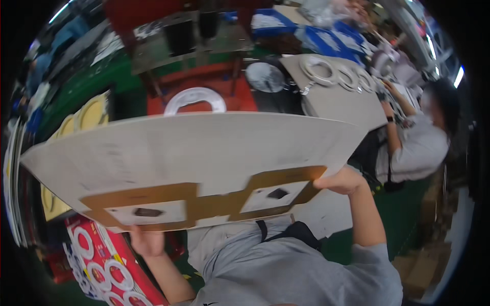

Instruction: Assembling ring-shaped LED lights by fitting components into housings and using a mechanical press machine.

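A large white cardboard sheet (219, 148), printed with brown panels and pale rectangles along its near side, spans the view in front of me, tilted. My right hand (343, 181) grips it by the right edge, thumb on the printed face. At the near left edge my left hand (148, 241) holds it from below, its fingertips partly hidden by the board. Just beyond the far edge, a white ring (196, 97) rests on the red base of a machine, partly covered by the sheet.
Several white rings lie on a red printed sheet (104, 245) at lower left. Yellow trays (92, 113) stand at the left. A co-worker (416, 143) sits at the right beside a grey table (352, 108) with more rings. Blue bins (273, 23) stand at the back.
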Motion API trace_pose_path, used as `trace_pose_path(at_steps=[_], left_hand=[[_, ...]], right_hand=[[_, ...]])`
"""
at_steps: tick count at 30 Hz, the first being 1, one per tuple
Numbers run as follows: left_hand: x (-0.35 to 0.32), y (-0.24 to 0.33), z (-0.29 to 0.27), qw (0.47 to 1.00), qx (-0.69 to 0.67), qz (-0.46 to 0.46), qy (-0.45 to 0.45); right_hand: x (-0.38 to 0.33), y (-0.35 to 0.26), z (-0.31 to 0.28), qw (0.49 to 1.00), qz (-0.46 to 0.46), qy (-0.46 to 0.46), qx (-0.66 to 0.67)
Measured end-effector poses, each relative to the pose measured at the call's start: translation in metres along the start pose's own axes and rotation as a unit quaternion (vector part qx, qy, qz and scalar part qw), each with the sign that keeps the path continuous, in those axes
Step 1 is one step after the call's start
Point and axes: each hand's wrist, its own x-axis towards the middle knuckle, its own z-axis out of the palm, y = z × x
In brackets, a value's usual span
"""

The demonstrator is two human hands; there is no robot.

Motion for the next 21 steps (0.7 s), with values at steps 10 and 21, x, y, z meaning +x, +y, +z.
trace_pose_path(at_steps=[10,21], left_hand=[[0.008,-0.161,0.097,0.849,0.317,-0.374,-0.198],[0.024,-0.136,0.05,0.844,0.4,-0.345,-0.095]], right_hand=[[-0.328,0.203,-0.152,0.89,0.132,0.352,0.26],[-0.304,0.304,-0.161,0.795,0.288,0.411,0.34]])
